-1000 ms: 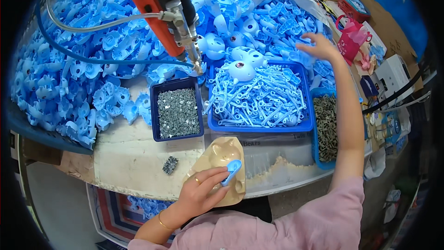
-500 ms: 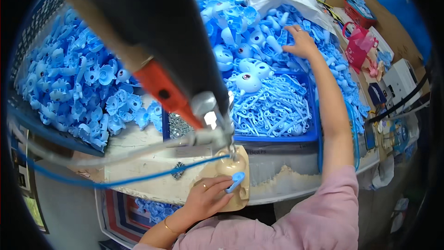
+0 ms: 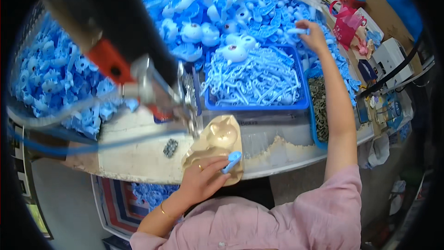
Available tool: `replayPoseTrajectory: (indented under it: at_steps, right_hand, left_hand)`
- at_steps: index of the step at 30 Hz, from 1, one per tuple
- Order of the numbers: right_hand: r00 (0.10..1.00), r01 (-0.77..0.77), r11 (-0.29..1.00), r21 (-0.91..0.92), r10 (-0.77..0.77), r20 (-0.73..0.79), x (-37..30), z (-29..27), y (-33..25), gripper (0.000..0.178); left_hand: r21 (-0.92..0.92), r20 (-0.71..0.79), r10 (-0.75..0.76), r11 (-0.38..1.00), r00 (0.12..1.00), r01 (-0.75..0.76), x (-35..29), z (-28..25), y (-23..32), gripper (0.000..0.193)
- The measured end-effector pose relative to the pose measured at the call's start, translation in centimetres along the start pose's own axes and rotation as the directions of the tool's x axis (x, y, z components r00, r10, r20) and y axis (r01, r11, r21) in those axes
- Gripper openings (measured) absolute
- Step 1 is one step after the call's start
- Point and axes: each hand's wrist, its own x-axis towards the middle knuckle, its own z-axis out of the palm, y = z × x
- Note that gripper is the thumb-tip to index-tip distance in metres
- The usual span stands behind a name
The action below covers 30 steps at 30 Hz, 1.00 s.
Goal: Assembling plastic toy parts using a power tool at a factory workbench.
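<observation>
My left hand [image 3: 203, 178] is closed on a small light-blue plastic part [image 3: 233, 158] at the lower right of a beige moulded fixture [image 3: 223, 134], whose hollow is bare. Out over the far right of the heap, my right hand [image 3: 314, 38] grips a slim light-blue plastic piece [image 3: 298, 31] between thumb and fingers. A blurred screwdriver-like tool [image 3: 155, 83], black with a red section and metal end, hangs left of the fixture. Rounded blue plastic shells [image 3: 192, 33] lie piled beyond. A blue tray [image 3: 259, 107] holds many thin, looped blue pieces.
A crate at left overflows with blue parts [image 3: 51, 81]. Small screws [image 3: 170, 147] lie on the worktable [image 3: 134, 157]. Dark metal pieces fill a blue bin [image 3: 319, 143] beside my right forearm. A pink bag [image 3: 347, 25] sits at the far right. Hoses cross the left side.
My right hand has closed on a slim blue piece from the heap. The whole view has shifted, and the hanging tool now appears farther left of the fixture. My left hand keeps its part.
</observation>
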Motion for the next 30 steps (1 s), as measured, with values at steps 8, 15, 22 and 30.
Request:
replayPoseTrajectory:
  at_steps: [8, 15, 22, 30]
  right_hand:
    - [0.925, -0.381, 0.722, 0.578, 0.305, 0.228, -3.1, -2.4, -11.2, 0.035]
    - [0.616, -0.787, 0.166, 0.594, 0.234, 0.752, -13.0, -0.8, -21.3, 0.036]
    - [0.583, -0.8, -0.042, 0.599, 0.184, 0.791, -17.3, -0.3, -25.1, 0.05]
    - [0.549, -0.836, 0.14, 0.531, 0.19, 0.814, -19.1, -1.0, -27.7, 0.039]
  left_hand:
    - [0.18, -0.075, 0.114, 0.979, 0.991, -0.099, -1.7, 1.6, -0.6, 0.039]
    - [0.3, -0.082, 0.18, 0.942, 0.98, -0.148, -3.3, 3.2, -0.6, 0.038]
    - [0.359, -0.002, 0.177, 0.919, 0.984, -0.164, -4.3, 2.7, -0.5, 0.037]
    - [0.319, 0.046, 0.128, 0.938, 0.991, -0.136, -4.1, 3.3, -1.1, 0.04]
